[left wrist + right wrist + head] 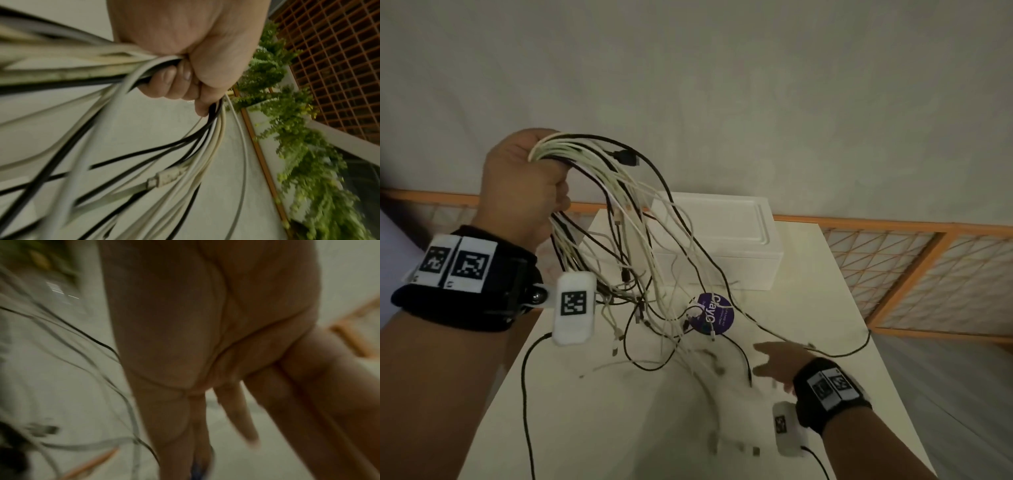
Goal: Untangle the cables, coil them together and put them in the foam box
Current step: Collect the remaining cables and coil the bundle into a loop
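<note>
My left hand [527, 181] is raised high at the left and grips a thick bundle of white and black cables [619, 192]. The wrist view confirms the fist [185, 73] curled round the cables [102, 69]. Their loose ends hang down and spread over the white table [599, 418]. The white foam box [719, 240] stands at the table's far side, partly behind the hanging strands. My right hand [774, 366] hovers low over the table at the right, fingers [242, 415] straight and spread, holding nothing, next to cable ends lying there.
A round purple sticker or disc [714, 313] lies on the table under the cables, in front of the box. An orange-framed lattice screen [914, 270] runs behind the table. Green foliage [298, 146] shows in the left wrist view. The wall behind is plain.
</note>
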